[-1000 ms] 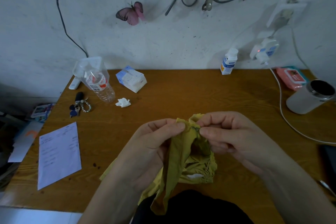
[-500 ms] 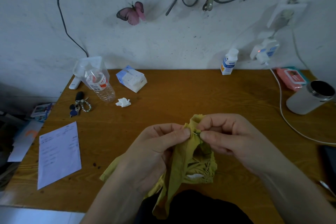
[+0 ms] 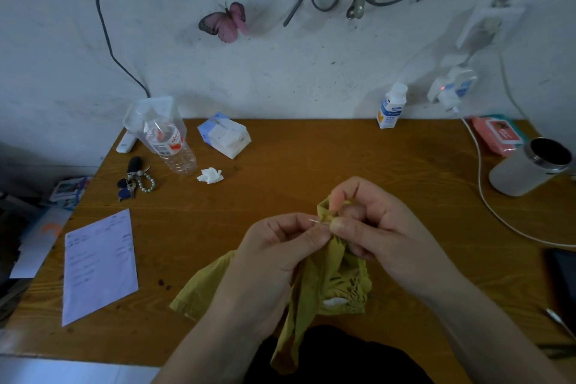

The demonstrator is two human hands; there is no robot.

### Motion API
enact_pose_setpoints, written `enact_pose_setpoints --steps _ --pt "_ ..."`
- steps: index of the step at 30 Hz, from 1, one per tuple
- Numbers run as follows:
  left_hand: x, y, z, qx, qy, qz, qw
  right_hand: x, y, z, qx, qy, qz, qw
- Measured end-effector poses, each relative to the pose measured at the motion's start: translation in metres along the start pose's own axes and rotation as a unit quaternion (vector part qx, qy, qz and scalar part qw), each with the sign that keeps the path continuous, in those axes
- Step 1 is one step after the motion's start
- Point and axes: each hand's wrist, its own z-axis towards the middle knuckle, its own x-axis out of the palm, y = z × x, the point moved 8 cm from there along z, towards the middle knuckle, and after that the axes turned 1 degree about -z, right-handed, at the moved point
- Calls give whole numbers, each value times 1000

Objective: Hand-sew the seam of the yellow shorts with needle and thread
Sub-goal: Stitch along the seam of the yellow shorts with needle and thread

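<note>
Since a moment ago the needle (image 3: 318, 221) shows as a thin bright line between our hands, so we judge it has come through the seam and one stitch is almost made. Our right hand (image 3: 371, 227) pinches the yellow shorts (image 3: 327, 277) at the seam above the counter (image 3: 311, 165), while our left hand (image 3: 280, 256) presses its fingertips together on the needle; the thread we cannot see
</note>
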Motion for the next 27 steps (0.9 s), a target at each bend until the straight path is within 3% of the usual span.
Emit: enact_pose_setpoints --steps 5,8,12,22,27 --pt "-8 -7 -1 29 -44 6 999 -10 5 -3 -44 -76 -116 989" --pt "-11 -10 -2 48 -65 42 996 -16 26 -11 -130 -164 -252 945" --pt "-10 -13 -6 70 -72 93 991 -5 45 -17 -211 -194 -359 888" --pt "-11 -19 -8 104 -91 196 971 6 47 -15 -233 -168 -393 873" --pt "-9 -18 -6 108 -113 206 966 5 47 -17 -264 -208 -319 886"
